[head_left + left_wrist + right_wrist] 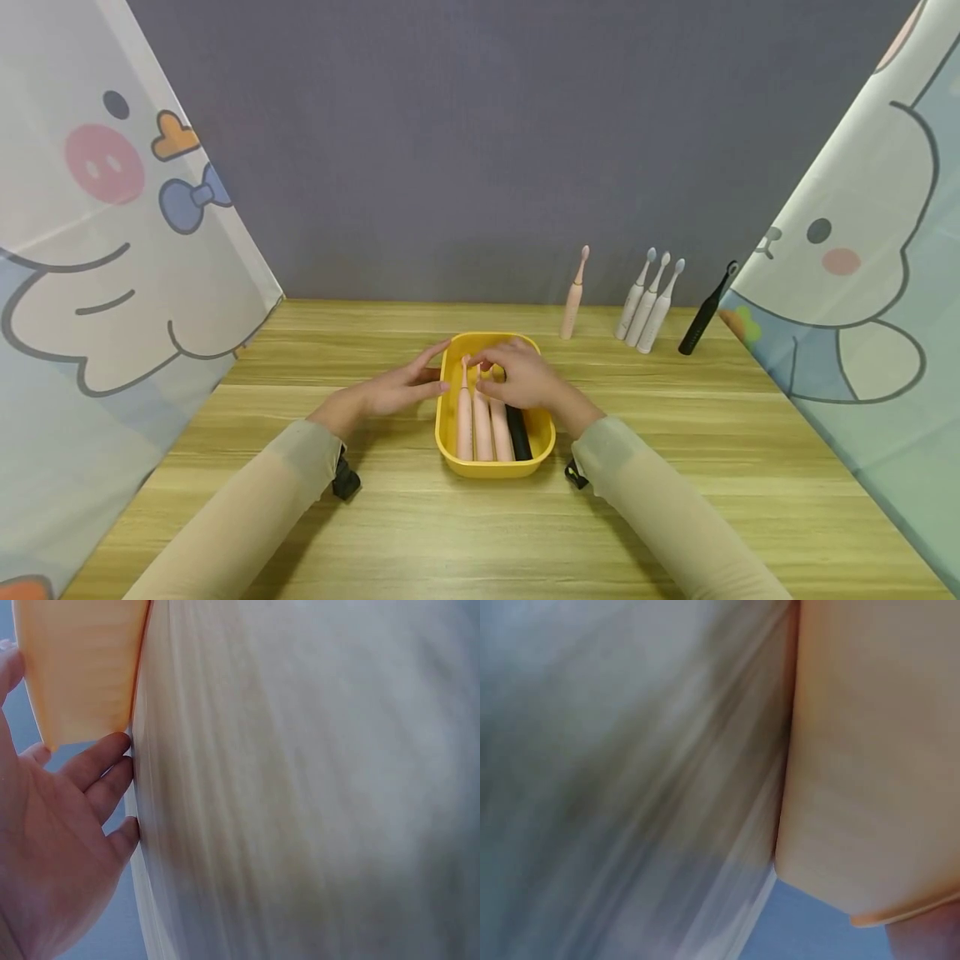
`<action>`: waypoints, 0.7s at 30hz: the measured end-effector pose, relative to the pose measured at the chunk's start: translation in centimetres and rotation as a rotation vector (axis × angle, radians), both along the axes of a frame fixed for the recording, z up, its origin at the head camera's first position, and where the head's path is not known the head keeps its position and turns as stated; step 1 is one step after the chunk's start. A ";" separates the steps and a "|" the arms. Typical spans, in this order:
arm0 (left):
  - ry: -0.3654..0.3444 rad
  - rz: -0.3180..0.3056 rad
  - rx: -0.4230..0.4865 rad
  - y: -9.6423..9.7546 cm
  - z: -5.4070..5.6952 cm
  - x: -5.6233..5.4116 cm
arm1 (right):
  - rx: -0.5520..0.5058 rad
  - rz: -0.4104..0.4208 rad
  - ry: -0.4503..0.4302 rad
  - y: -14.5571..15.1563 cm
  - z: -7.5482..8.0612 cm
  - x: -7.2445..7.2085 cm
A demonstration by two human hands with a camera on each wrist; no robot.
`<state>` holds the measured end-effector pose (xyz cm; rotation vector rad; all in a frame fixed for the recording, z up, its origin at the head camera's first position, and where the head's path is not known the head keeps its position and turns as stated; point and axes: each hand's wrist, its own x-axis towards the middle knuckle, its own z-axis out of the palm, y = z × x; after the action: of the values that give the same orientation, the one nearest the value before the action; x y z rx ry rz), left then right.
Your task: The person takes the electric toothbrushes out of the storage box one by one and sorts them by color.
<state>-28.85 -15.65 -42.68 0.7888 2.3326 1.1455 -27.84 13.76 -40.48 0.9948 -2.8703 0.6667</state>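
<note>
A yellow bin stands on the table with three pink electric toothbrushes and a black one lying side by side in it. My left hand rests against the bin's left wall, fingers fairly straight; the left wrist view shows its fingertips by the bin's end. Over the bin's right side reaches my right hand, its thumb and bent fingers near the pink brush heads. Whether it pinches one is hidden. In the right wrist view the bin wall covers most of that hand.
Behind the bin to the right stand a pink toothbrush, three white ones and a black one. A grey panel closes off the table's back; cartoon-printed cloths hang at both sides.
</note>
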 end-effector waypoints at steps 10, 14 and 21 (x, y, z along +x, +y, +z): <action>-0.019 0.013 -0.012 0.0 0.1 0.1 | 0.147 -0.048 -0.037 -0.6 -0.1 0.1; -0.027 0.028 -0.015 0.1 0.2 0.2 | 0.190 -0.045 -0.055 -0.8 0.1 0.2; -0.015 0.021 -0.018 0.1 0.3 0.3 | 0.282 -0.042 -0.060 -1.0 0.1 0.3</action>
<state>-28.52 -15.51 -42.41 0.7488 2.3406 1.1339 -27.53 12.74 -40.40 0.9524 -3.0891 0.2974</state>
